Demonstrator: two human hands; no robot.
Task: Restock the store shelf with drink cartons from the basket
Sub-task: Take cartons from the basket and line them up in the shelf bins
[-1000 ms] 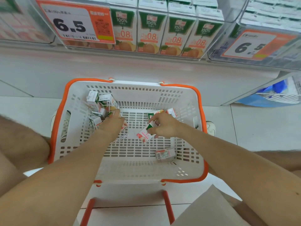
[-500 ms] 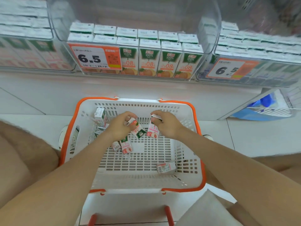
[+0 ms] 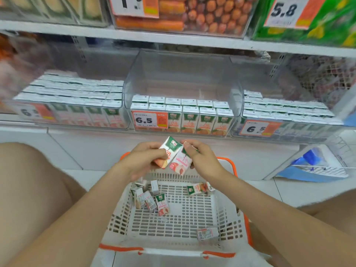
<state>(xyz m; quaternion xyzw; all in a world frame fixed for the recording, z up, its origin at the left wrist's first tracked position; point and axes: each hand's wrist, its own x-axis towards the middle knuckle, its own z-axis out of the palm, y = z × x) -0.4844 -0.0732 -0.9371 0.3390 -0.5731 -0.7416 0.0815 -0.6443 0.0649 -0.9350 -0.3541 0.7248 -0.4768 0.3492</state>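
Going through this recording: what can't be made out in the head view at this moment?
All in the head view:
Cut off by the upper edge: top price tag.
Blurred by motion: left bin, carton print unreadable.
Hidden: top of the pink carton under the right hand, and its side behind the orange carton in the left hand.
Hidden: part of the basket far wall, behind both hands.
Too small: label on the lone carton.
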